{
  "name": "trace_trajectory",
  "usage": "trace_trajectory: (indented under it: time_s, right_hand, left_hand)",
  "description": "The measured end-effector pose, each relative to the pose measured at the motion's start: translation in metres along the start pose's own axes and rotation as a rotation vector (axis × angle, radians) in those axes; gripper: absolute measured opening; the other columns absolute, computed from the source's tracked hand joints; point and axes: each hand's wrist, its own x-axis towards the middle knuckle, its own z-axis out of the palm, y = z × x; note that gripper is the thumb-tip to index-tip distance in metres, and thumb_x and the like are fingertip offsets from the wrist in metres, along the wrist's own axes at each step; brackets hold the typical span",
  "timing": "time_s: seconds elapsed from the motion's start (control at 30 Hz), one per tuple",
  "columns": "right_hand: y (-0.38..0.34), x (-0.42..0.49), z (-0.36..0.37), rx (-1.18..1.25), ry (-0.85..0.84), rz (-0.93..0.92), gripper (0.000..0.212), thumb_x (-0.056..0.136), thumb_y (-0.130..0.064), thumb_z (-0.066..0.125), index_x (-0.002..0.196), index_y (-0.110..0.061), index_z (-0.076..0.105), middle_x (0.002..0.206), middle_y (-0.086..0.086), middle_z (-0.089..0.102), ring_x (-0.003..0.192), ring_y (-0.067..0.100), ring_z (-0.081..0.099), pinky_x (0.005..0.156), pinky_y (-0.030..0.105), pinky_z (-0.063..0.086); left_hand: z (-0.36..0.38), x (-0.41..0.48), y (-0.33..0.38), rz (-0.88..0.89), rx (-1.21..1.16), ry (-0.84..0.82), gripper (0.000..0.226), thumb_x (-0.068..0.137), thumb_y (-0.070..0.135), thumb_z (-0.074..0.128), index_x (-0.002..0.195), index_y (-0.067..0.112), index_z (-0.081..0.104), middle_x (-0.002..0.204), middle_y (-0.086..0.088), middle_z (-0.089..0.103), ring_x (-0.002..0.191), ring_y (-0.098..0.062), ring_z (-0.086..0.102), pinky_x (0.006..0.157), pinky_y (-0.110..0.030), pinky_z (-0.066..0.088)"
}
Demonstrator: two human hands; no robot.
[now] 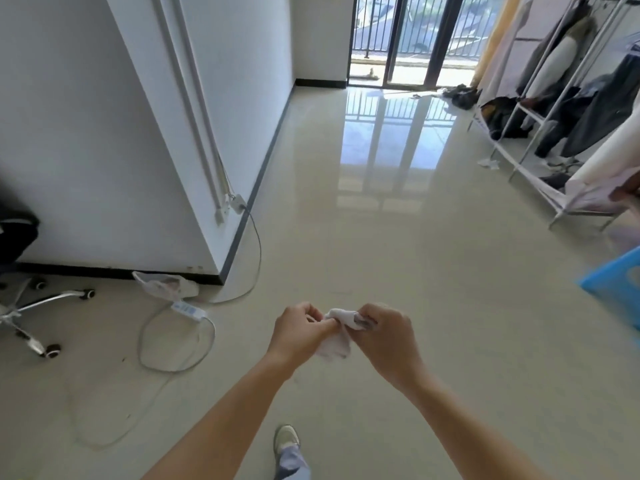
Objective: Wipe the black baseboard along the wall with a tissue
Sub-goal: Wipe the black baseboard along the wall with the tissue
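The tissue (337, 332) is white and scrunched up. It is in the air over the floor (381, 254), held between two hands. The left hand (299, 332) pinches one end with its fingers curled in tight. The right hand (386, 336) pinches the other end, and its fingers are curled in too. A loose bit of the tissue hangs down between them. Both arms are bare and reach out straight ahead, with the wrists close together.

The black baseboard (256, 188) runs along the bottom of the white wall (86, 133). It goes around the wall corner, so one part runs to the left and one part runs far away toward the glass door (408, 39). The hands are well apart from it.

A thin plastic bag (162, 285) lies on the floor, touching the baseboard near the corner. I cannot tell what is in it. Just beside it is a small white box (188, 310) on a white cord (180, 341). The box has a blue label, but the writing is too small to read. The cord loops on the floor and goes up to a plug (238, 204) low on the wall.

A chair with wheels (34, 313) stands to the left. A rack with clothes (568, 109) is to the right. A blue thing (620, 289) shows at the right edge. One shoe (286, 441) is down below the arms.
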Motion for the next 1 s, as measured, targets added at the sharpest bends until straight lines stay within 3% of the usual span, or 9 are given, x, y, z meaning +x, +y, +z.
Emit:
trace_trajectory:
  time_s: [0.1,0.23,0.33,0.47,0.6,0.7,0.8,0.93,1.0]
  right_hand:
    - [0.004,0.077,0.022,-0.124,-0.060,-0.039,0.037,0.083,-0.027,0.066,0.059,0.000,0.056,0.053,-0.002,0.040,0.053,0.019,0.031,0.049,0.017,0.029]
    - [-0.002,0.180,0.040,0.042,-0.202,0.075,0.031,0.074,-0.023,0.057,0.057,0.001,0.046,0.060,-0.002,0.029,0.058,0.014,0.023,0.054,0.030,0.022]
    - [-0.015,0.244,0.044,0.258,-0.361,0.199,0.027,0.067,-0.025,0.057,0.047,-0.010,0.046,0.054,-0.006,0.037,0.055,0.010,0.034,0.057,0.025,0.027]
    - [-0.009,0.327,0.059,0.425,-0.545,0.240,0.043,0.076,0.007,0.068,0.044,-0.020,0.056,0.054,-0.020,0.052,0.053,-0.004,0.045,0.056,0.012,0.037]
    - [0.015,0.417,0.091,0.368,-0.576,0.235,0.014,0.062,-0.005,0.076,0.072,-0.013,0.074,0.064,-0.010,0.053,0.065,0.006,0.047,0.062,0.024,0.038]
    - [0.030,0.496,0.113,0.276,-0.651,0.221,0.046,0.051,-0.024,0.077,0.087,0.004,0.069,0.069,-0.002,0.049,0.069,0.012,0.043,0.063,0.029,0.034]
    - [0.047,0.580,0.134,0.166,-0.760,0.218,0.026,0.056,-0.023,0.076,0.079,-0.014,0.071,0.065,-0.007,0.050,0.063,0.010,0.045,0.060,0.027,0.036]
    - [0.053,0.687,0.165,-0.068,-0.830,0.092,0.013,0.063,-0.019,0.064,0.066,-0.008,0.060,0.062,-0.003,0.044,0.058,0.012,0.038,0.057,0.028,0.031]
    - [0.050,0.731,0.187,-0.166,-0.885,0.048,0.024,0.070,-0.011,0.063,0.054,-0.016,0.046,0.056,-0.006,0.038,0.053,0.011,0.033,0.051,0.027,0.027]
  left_hand:
    - [-0.016,0.075,0.024,-0.113,-0.253,-0.131,0.016,0.080,0.022,0.065,0.084,0.010,0.055,0.080,-0.011,0.066,0.070,-0.022,0.064,0.067,-0.032,0.056]
    - [-0.051,0.171,0.057,-0.207,-0.465,-0.197,0.010,0.088,0.011,0.048,0.091,0.006,0.057,0.079,-0.016,0.070,0.070,-0.027,0.068,0.075,-0.038,0.056]
    - [-0.072,0.231,0.076,-0.174,-0.477,-0.269,0.029,0.076,0.012,0.063,0.103,0.006,0.055,0.085,-0.013,0.072,0.076,-0.025,0.070,0.081,-0.039,0.055]
    - [-0.087,0.307,0.097,-0.131,-0.339,-0.273,0.043,0.075,0.010,0.075,0.112,0.007,0.052,0.087,-0.014,0.072,0.082,-0.024,0.070,0.079,-0.034,0.055]
    - [-0.096,0.399,0.107,-0.032,-0.105,-0.147,0.045,0.067,0.026,0.080,0.106,0.016,0.061,0.072,0.001,0.052,0.069,-0.013,0.055,0.068,-0.027,0.049]
    - [-0.100,0.471,0.117,-0.044,-0.073,-0.151,0.043,0.062,0.032,0.080,0.102,0.023,0.065,0.094,-0.003,0.063,0.087,-0.012,0.061,0.070,-0.015,0.046]
    - [-0.103,0.542,0.128,-0.089,-0.105,-0.145,0.024,0.074,0.022,0.077,0.094,0.013,0.068,0.091,-0.001,0.068,0.083,-0.007,0.062,0.064,-0.007,0.045]
    - [-0.118,0.623,0.139,-0.144,-0.145,-0.074,0.024,0.072,0.024,0.079,0.089,0.011,0.069,0.090,-0.005,0.072,0.085,-0.012,0.065,0.083,-0.025,0.049]
    - [-0.133,0.654,0.141,-0.191,-0.172,-0.026,0.018,0.076,0.017,0.074,0.093,0.013,0.069,0.095,-0.004,0.072,0.091,-0.013,0.066,0.083,-0.022,0.049]
